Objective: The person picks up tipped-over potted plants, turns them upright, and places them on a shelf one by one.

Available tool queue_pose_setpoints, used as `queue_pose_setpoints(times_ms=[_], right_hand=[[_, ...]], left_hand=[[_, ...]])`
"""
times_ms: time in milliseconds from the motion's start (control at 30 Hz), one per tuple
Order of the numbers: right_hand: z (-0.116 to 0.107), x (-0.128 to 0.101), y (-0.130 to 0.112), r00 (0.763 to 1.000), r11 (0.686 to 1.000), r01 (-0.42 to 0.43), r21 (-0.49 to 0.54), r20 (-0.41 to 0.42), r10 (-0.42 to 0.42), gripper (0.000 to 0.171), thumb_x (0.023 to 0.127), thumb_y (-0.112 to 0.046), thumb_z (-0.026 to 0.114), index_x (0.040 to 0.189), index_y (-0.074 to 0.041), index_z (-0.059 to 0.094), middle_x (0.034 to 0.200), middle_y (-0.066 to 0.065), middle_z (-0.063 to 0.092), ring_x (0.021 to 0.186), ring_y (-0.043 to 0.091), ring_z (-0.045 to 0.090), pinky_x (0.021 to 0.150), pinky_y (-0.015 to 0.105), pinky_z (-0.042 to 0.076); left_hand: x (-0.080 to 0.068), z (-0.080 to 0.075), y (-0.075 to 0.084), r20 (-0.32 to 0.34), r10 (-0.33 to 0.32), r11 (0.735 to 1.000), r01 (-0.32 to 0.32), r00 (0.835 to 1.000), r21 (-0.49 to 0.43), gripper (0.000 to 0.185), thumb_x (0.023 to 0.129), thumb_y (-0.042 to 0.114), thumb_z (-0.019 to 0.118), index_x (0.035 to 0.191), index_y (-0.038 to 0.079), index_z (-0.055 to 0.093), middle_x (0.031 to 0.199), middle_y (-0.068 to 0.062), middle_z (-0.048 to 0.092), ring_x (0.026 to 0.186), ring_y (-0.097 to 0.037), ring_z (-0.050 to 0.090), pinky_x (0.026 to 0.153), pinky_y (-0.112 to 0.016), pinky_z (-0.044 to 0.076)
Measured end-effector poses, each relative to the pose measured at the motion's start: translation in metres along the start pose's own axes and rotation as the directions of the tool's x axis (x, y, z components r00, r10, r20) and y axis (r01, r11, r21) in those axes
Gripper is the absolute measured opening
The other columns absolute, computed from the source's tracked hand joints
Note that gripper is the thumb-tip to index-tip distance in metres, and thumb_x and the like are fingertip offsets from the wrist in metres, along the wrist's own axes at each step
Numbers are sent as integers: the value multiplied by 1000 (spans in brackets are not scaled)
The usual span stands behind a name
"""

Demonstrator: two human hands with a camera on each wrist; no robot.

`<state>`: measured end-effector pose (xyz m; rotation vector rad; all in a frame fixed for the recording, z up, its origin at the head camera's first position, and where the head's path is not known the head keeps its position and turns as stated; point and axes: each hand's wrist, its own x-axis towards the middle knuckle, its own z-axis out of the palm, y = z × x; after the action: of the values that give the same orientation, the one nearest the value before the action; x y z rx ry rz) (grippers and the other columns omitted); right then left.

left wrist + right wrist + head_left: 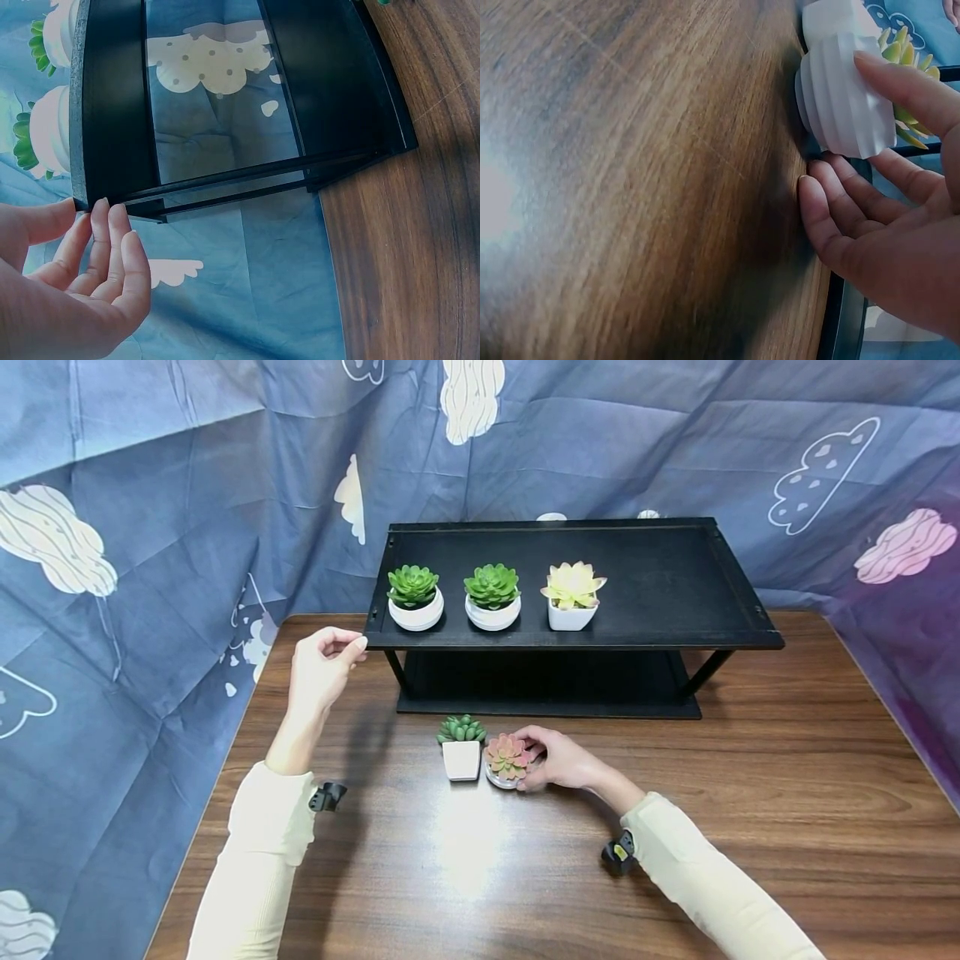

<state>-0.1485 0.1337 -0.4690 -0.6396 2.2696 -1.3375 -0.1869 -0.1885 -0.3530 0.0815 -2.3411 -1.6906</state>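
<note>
My left hand point(321, 664) pinches the front left corner of the black two-tier shelf point(660, 581) between thumb and fingertips. With thumb and fingers round its sides, my right hand point(566, 762) grips a pink potted succulent point(507, 757) on the table in front of the shelf. Its white ribbed pot point(847, 97) shows in the right wrist view, with the thumb on one side. Just left of it, close by, is a dark green succulent in a square white pot point(461, 761).
On the shelf's top stand two green succulents in round white pots, one at the left point(417, 617) and one beside it point(492, 615), then a yellow succulent point(572, 597) in a square pot. A blue cloud-print cloth point(600, 435) hangs behind the wooden table point(810, 760).
</note>
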Motion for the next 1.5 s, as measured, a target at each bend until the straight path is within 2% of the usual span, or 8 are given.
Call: queue_pose_setpoints(times_ms=[200, 467, 633, 867, 1000, 1233, 1333, 1500], right_hand=[[2, 2, 0, 1000, 1000, 13, -23, 7, -13, 65, 63, -12, 83, 118, 2, 51, 105, 10, 56, 89, 20, 54, 82, 39, 45], [2, 2, -3, 1000, 1000, 0, -30, 6, 0, 67, 62, -12, 83, 119, 1, 51, 105, 9, 56, 88, 20, 53, 81, 38, 44], [2, 1, -4, 1000, 999, 0, -42, -4, 0, 65, 61, -14, 83, 117, -1, 53, 103, 7, 58, 89, 19, 53, 81, 38, 44], [2, -2, -4, 999, 999, 12, -39, -45, -14, 63, 59, -14, 84, 114, -2, 55, 99, 6, 58, 84, 19, 53, 77, 37, 46], [2, -3, -5, 997, 999, 24, -47, -73, -27, 62, 58, -14, 83, 113, -2, 56, 96, 5, 58, 82, 18, 54, 73, 32, 46], [-5, -8, -24, 996, 999, 17, -33, -91, -20, 55, 60, -8, 80, 110, -3, 56, 90, 7, 56, 80, 20, 53, 66, 27, 47], [-9, -9, -25, 995, 999, 18, -31, -96, -21, 55, 61, -9, 79, 111, -4, 55, 92, 6, 56, 80, 18, 54, 68, 30, 48], [-17, -15, -33, 991, 997, 48, -66, -124, -56, 55, 62, -10, 80, 111, -5, 54, 92, 4, 57, 80, 17, 54, 71, 39, 47]], left_hand=[[1, 0, -1, 3, -21, 1000, 21, 1000, 2, 19, 85, 5, 62, 97, -10, 63, 84, -15, 65, 58, 2, 58, 55, -13, 44], [0, 0, 0, 0, -23, 1000, 23, 1000, 9, 19, 85, 6, 62, 96, -9, 63, 75, -4, 64, 59, 2, 59, 55, -13, 45], [-2, 0, 6, 6, -36, 999, 36, 999, -2, 19, 85, 4, 61, 96, -11, 63, 81, -14, 65, 58, 3, 58, 55, -13, 44], [-14, 0, 31, 6, -38, 999, 38, 999, 14, 18, 85, -2, 58, 96, -16, 60, 85, -26, 63, 56, 6, 55, 55, -12, 43], [-15, 0, 33, 6, -37, 999, 37, 999, 9, 18, 85, -2, 57, 96, -16, 60, 89, -30, 61, 56, 6, 55, 56, -12, 43], [-15, -1, 33, 5, -38, 999, 38, 999, 16, 18, 85, -1, 58, 95, -15, 60, 84, -23, 64, 55, 6, 55, 55, -12, 44], [-15, 0, 34, 6, -37, 999, 36, 999, 9, 18, 85, -2, 58, 96, -16, 60, 86, -26, 63, 55, 6, 55, 56, -11, 43], [-14, -1, 33, 12, -40, 999, 40, 999, -12, 18, 85, -3, 58, 96, -17, 59, 67, 5, 61, 56, 6, 55, 55, -11, 43]])
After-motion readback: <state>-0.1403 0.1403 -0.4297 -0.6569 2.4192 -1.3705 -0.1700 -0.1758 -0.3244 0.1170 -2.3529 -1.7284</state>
